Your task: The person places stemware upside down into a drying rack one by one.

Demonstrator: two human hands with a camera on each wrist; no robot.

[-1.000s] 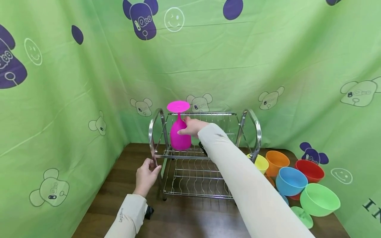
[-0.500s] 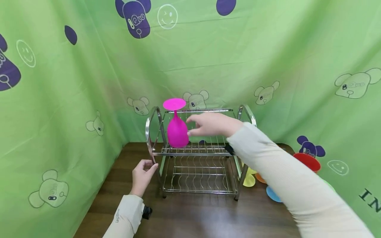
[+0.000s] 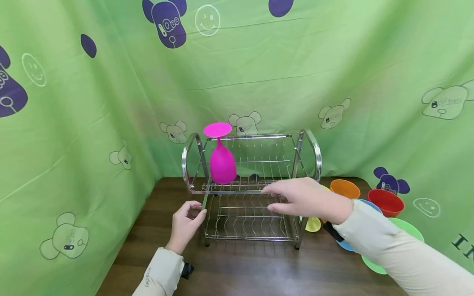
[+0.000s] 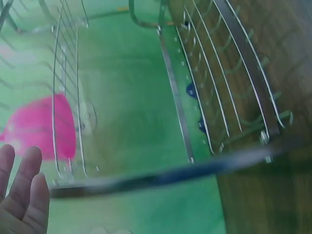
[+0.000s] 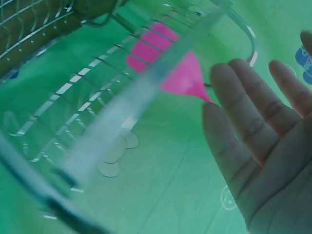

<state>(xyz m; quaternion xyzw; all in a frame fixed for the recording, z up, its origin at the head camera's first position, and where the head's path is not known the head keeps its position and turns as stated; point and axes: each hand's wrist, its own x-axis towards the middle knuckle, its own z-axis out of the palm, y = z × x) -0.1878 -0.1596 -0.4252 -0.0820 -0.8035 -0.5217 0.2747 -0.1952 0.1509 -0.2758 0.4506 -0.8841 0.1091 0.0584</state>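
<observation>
A bright pink goblet (image 3: 223, 166) stands upside down at the left end of the upper tier of a metal dish rack (image 3: 255, 238), its round foot on top. Part of its bowl (image 4: 36, 129) shows behind the wires in the left wrist view. Beside the rack's left front post is my left hand (image 3: 186, 226), fingers loosely bent and holding nothing. My right hand (image 3: 307, 199) hovers before the right half of the rack, with thumb and fingers spread apart and nothing between them. In the right wrist view its fingers (image 5: 253, 117) look fairly straight.
Right of the rack stand several coloured goblets, among them an orange one (image 3: 345, 188), a red one (image 3: 386, 202) and a green one (image 3: 409, 227), partly hidden by my right arm. A patterned green curtain (image 3: 281, 82) hangs behind the brown table (image 3: 255, 271).
My right hand has let go of the pink goblet and moved right and down, away from it. The goblet stays on the upper tier. My left hand has come slightly off the post.
</observation>
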